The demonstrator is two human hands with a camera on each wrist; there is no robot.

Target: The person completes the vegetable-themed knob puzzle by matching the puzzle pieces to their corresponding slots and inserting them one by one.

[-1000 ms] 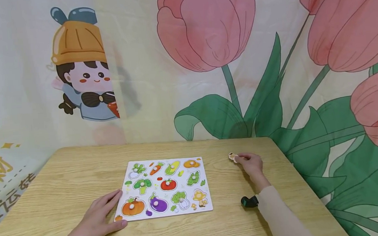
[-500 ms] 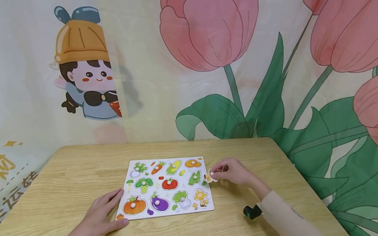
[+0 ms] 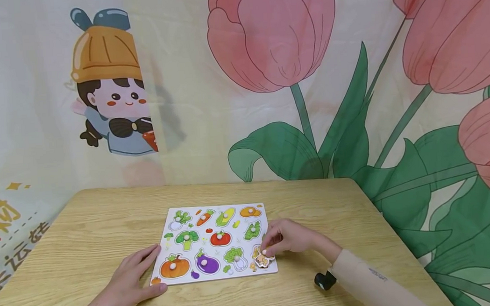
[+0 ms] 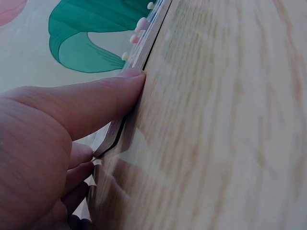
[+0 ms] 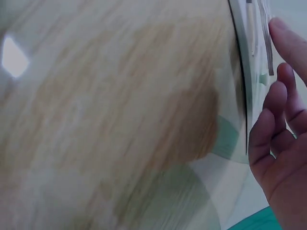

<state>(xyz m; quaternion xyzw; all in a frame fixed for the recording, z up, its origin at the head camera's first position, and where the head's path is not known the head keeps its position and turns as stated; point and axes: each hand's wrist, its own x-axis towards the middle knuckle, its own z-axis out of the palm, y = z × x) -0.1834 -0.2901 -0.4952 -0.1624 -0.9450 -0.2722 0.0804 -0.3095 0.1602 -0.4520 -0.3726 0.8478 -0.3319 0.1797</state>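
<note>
My left hand (image 3: 128, 277) rests at the near left corner of a white vegetable puzzle board (image 3: 214, 277), fingers along its left side and thumb at its front edge. In the left wrist view, the straight thumb (image 4: 108, 98) presses the board's wooden edge. With thumb and fingertips, my right hand (image 3: 290, 237) pinches the knob of a mushroom puzzle piece (image 3: 263, 262). The piece overlaps the printed mushroom slot at the board's near right corner. From the right wrist, that piece (image 5: 267, 38) shows edge-on, close over the board. Its far side is hidden by the fingers.
Knobbed pieces sit in the other slots, among them a pumpkin (image 3: 174, 268), an eggplant (image 3: 207, 266) and a tomato (image 3: 221, 239). A black wrist device (image 3: 325, 280) hangs at the right sleeve. Behind the wooden table (image 3: 118, 212) stands a printed cloth (image 3: 197, 128).
My right hand has carried the mushroom piece from the table at the board's right, leftward and then nearer, over the mushroom slot. The left hand stays at the board's corner.
</note>
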